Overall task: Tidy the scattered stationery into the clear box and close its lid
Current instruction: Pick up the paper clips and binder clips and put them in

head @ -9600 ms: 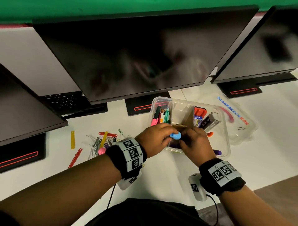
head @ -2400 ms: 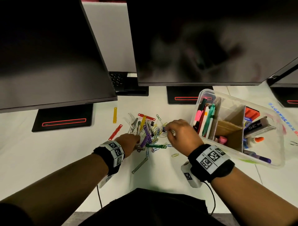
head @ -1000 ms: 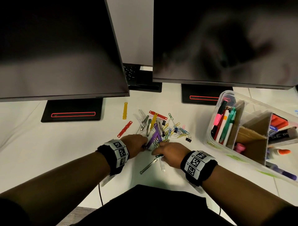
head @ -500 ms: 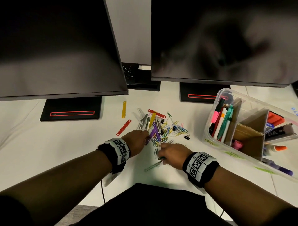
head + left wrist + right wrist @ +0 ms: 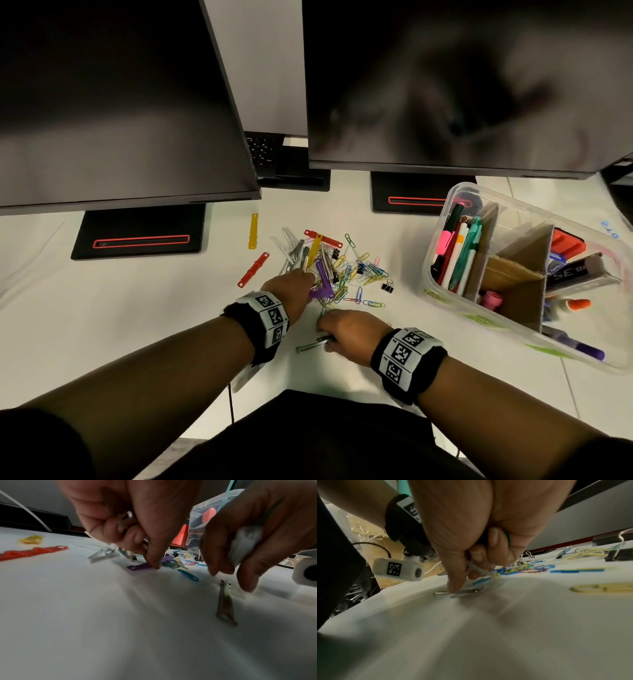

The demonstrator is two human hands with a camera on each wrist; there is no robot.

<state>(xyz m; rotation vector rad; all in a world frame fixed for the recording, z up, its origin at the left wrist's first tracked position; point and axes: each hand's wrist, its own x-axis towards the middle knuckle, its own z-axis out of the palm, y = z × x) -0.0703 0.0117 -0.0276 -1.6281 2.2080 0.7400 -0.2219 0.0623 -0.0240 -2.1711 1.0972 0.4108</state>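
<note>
Both hands curl round gathered clips; right hand (image 5: 349, 330) thumb presses metal fastener (image 5: 313, 345), lying left-right.

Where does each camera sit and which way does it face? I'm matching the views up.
Head: looks down from above at both hands, the paper clips and the clear box.
Left wrist: low over the table, along the left hand; the right hand shows too.
Right wrist: low, along the right hand at a metal clip.
All three show that metal clip.
</note>
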